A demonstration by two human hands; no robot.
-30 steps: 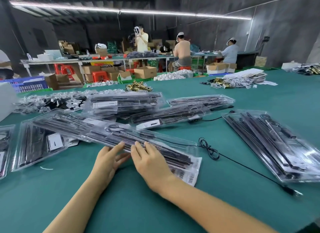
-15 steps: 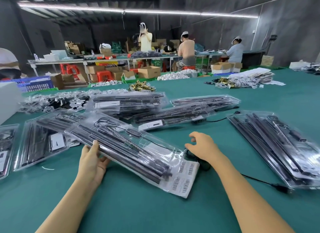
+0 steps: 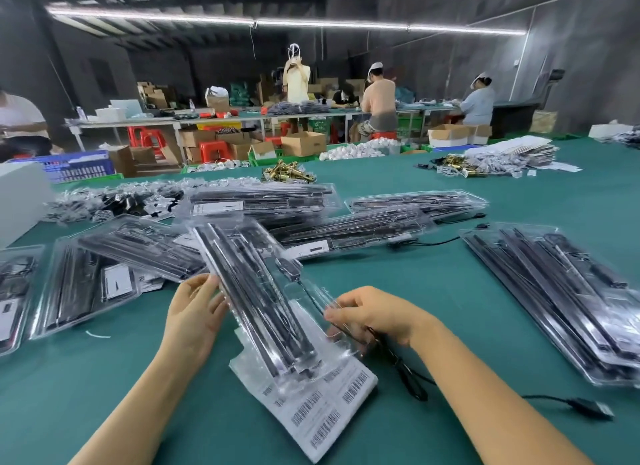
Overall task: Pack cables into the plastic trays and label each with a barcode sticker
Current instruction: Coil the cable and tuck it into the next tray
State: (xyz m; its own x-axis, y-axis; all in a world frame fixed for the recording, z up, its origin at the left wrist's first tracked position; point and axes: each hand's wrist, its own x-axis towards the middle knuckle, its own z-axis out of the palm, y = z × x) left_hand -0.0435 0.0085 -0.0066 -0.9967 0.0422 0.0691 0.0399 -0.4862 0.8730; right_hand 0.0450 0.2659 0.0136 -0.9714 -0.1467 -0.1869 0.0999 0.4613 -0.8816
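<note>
A big table covered in green cloth (image 3: 433,291) is seen, filling most of the view. Everything here is placed by the long clear plastic tray with black strips inside (image 3: 256,291), which is held up in the middle, close to the person.

To the right of that tray, well apart from it, a stack of clear trays packed with black strips (image 3: 561,298) is laid on the cloth. Behind the tray, more packed clear trays (image 3: 311,218) are piled across each other. To the left of it, other flat packed trays (image 3: 83,284) are spread out.

Under the near end of the tray, a white sheet of barcode stickers (image 3: 322,409) is seen, touching the tray.

The left edge of the tray is gripped by the left hand (image 3: 194,315), with the thumb on top and the fingers curled under. The right edge is pinched by the right hand (image 3: 374,317), with its fingers bent round the plastic rim. A thin black cable (image 3: 401,367) is also caught under that hand's fingers. The cable is trailed off to the right of the tray, across the cloth, and is ended by a flat black plug (image 3: 588,407).

Far behind the tray, a small heap of shiny gold metal parts (image 3: 289,175) is laid on the cloth.
</note>
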